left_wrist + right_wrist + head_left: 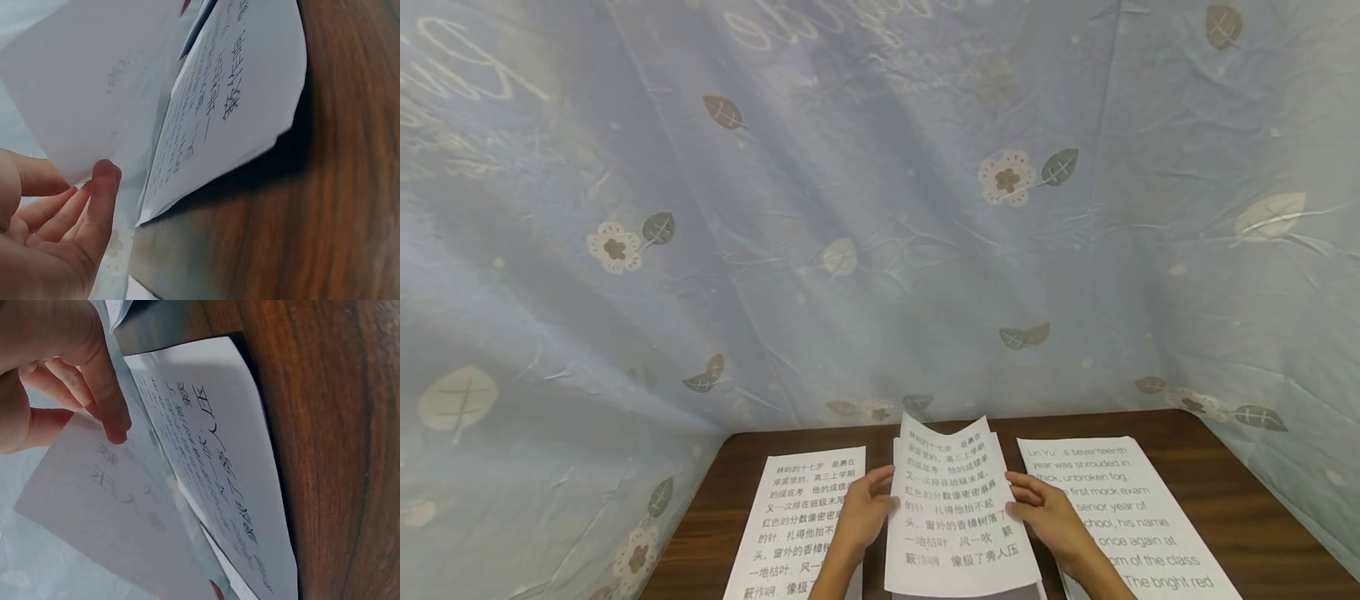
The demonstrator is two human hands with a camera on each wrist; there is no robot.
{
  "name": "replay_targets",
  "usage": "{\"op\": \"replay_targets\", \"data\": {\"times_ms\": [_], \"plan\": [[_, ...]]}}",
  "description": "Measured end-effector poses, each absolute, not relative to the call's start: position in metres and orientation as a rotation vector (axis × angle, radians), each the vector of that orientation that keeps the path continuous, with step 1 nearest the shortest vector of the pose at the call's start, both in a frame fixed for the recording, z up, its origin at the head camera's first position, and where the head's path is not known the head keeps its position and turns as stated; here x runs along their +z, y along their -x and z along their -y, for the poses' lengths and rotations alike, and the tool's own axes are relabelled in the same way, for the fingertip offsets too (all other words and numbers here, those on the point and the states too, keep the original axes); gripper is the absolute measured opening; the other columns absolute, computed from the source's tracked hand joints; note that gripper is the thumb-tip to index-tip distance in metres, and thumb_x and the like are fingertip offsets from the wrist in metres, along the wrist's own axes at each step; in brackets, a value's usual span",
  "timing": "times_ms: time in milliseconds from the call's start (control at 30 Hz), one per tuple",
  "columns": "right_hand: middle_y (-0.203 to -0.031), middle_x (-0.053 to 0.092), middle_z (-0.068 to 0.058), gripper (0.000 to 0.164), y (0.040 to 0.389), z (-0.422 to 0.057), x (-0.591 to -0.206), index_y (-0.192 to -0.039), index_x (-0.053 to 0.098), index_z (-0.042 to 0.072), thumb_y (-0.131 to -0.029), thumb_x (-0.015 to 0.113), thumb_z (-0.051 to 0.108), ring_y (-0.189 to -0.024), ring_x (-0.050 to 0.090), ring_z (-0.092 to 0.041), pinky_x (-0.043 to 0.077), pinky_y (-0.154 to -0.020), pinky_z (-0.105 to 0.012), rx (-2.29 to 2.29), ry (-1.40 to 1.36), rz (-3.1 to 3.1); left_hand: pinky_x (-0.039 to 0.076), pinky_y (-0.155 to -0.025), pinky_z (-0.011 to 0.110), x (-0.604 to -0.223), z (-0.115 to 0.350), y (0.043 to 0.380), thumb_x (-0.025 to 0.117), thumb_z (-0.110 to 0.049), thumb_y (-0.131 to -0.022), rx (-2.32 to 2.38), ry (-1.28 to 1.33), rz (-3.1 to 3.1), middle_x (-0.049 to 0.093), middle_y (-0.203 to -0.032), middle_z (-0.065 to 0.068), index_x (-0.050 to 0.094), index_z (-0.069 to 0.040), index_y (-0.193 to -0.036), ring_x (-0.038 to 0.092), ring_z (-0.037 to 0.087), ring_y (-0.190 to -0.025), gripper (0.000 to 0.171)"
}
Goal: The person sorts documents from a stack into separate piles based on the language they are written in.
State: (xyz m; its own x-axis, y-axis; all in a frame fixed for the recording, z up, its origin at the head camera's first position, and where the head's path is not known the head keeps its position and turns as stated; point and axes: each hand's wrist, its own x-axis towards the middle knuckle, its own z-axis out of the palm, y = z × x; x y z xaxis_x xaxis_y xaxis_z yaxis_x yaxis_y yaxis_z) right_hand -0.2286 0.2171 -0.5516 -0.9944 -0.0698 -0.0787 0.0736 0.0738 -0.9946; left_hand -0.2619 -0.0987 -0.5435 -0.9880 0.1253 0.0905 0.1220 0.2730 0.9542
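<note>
A sheet of paper (pixel 951 525) printed with Chinese text is held up between both hands, its top edge bowed in the head view. My left hand (pixel 862 512) pinches the left margin between thumb and fingers. On the opposite margin, my right hand (pixel 1051 518) grips it the same way. Both wrist views show the blank back of this sheet, print showing faintly through. Beneath it on the table lies a stack of paper (pixel 256 75) with Chinese print, mostly hidden by the sheet in the head view.
To the left lies another stack of Chinese-printed pages (pixel 801 508), partly behind the left forearm. A stack with large English text (pixel 1120 492) lies to the right, partly covered by the right arm. The dark wooden table (pixel 730 475) meets a pale blue leaf-patterned cloth (pixel 880 208) behind.
</note>
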Motion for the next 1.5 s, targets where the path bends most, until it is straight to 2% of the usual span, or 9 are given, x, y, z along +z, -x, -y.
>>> {"op": "replay_targets", "data": {"times_ms": [133,300,633,900,1500], "plan": [[-0.141,0.066,-0.025,0.060,0.229,-0.215,-0.548,-0.154,0.051,-0.003,-0.098,0.070,0.006,-0.113,0.072,-0.026,0.065,-0.088,-0.036,-2.050,-0.062,-2.280,0.064,-0.084,0.033,-0.540,0.105,0.262,0.069,0.002,-0.089,1.905,-0.195,-2.500,0.070,-0.137,0.024,0.061,0.002,-0.146,0.076,0.027,-0.106,0.058],[-0.137,0.068,-0.023,0.059,0.231,-0.211,-0.544,-0.152,0.054,-0.001,-0.097,0.072,0.008,-0.110,0.073,-0.025,0.065,-0.088,-0.038,-2.030,-0.072,-2.305,0.062,-0.081,0.031,-0.536,0.114,0.262,0.070,0.001,-0.087,1.932,-0.116,-2.475,0.071,-0.134,0.020,0.061,0.000,-0.146,0.075,0.020,-0.099,0.060],[-0.131,0.070,-0.025,0.060,0.236,-0.197,-0.548,-0.153,0.052,-0.006,-0.097,0.071,0.003,-0.104,0.076,-0.025,0.067,-0.088,-0.038,-2.053,-0.021,-2.234,0.066,-0.080,0.034,-0.534,0.136,0.260,0.070,0.001,-0.089,1.912,-0.079,-2.502,0.070,-0.132,0.022,0.060,0.001,-0.147,0.075,0.021,-0.098,0.059],[-0.129,0.069,-0.025,0.061,0.240,-0.177,-0.548,-0.152,0.050,-0.009,-0.095,0.071,0.002,-0.098,0.076,-0.025,0.067,-0.080,-0.037,-2.052,0.027,-2.208,0.066,-0.081,0.036,-0.531,0.160,0.257,0.069,0.004,-0.090,1.895,-0.070,-2.544,0.069,-0.131,0.023,0.060,0.002,-0.147,0.075,0.022,-0.096,0.058],[-0.126,0.071,-0.024,0.061,0.247,-0.129,-0.550,-0.149,0.053,-0.010,-0.092,0.073,0.002,-0.094,0.077,-0.023,0.068,-0.082,-0.040,-2.041,0.109,-2.204,0.064,-0.074,0.031,-0.532,0.207,0.251,0.069,0.008,-0.089,1.896,0.008,-2.583,0.067,-0.130,0.029,0.058,0.008,-0.146,0.073,0.022,-0.093,0.058]]}}
